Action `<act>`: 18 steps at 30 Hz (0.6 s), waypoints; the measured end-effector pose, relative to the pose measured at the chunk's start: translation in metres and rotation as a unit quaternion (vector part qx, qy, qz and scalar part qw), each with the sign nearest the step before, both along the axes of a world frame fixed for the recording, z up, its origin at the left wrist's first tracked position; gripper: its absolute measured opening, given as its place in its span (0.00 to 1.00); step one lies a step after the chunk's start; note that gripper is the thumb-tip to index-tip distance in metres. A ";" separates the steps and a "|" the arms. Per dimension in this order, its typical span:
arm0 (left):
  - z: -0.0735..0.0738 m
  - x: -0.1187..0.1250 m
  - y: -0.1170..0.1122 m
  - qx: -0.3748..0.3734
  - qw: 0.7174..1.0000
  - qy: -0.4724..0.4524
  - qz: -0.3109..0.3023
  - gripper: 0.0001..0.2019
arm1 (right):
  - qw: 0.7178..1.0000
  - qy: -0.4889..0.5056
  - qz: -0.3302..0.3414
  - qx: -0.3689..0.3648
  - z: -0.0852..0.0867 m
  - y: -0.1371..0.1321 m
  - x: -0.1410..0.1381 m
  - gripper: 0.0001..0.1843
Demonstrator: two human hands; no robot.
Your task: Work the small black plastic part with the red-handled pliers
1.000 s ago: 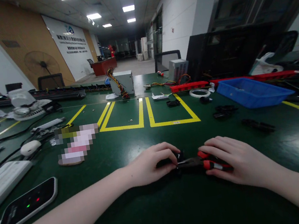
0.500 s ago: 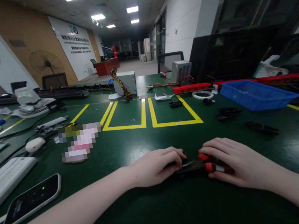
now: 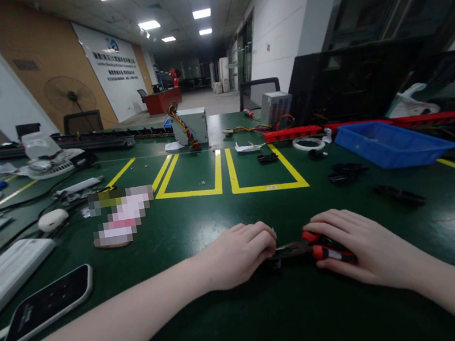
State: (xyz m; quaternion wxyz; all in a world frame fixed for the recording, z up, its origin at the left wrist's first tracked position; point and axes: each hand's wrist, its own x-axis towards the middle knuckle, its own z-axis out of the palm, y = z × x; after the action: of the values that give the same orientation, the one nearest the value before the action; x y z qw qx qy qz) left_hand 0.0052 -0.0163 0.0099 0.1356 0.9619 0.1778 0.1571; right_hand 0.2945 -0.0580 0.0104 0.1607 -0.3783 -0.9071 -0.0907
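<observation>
Red-handled pliers (image 3: 294, 251) lie on the green counter (image 3: 219, 333), your right hand (image 3: 366, 255) wrapped round the handles, your left hand (image 3: 240, 253) curled shut over something hidden at the nose, seemingly lining up a bite, so steady both before squeezing.

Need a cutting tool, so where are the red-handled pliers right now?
In the head view, the red-handled pliers lie low and centre on the green table, handles under the right hand, dark nose reaching the left hand at its fingers.

Head camera looks forward and down over the green table (image 3: 244, 329).
</observation>
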 end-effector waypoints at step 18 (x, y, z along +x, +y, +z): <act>0.000 -0.001 0.002 -0.063 0.997 -0.034 0.010 0.04 | 0.999 0.002 -0.032 -0.016 0.003 0.001 -0.003 0.22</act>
State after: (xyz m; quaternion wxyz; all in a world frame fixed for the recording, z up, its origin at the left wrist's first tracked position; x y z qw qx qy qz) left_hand 0.0038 -0.0148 0.0100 0.1999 0.9437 0.1926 0.1800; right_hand 0.2914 -0.0567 0.0131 0.1534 -0.4097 -0.8956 -0.0805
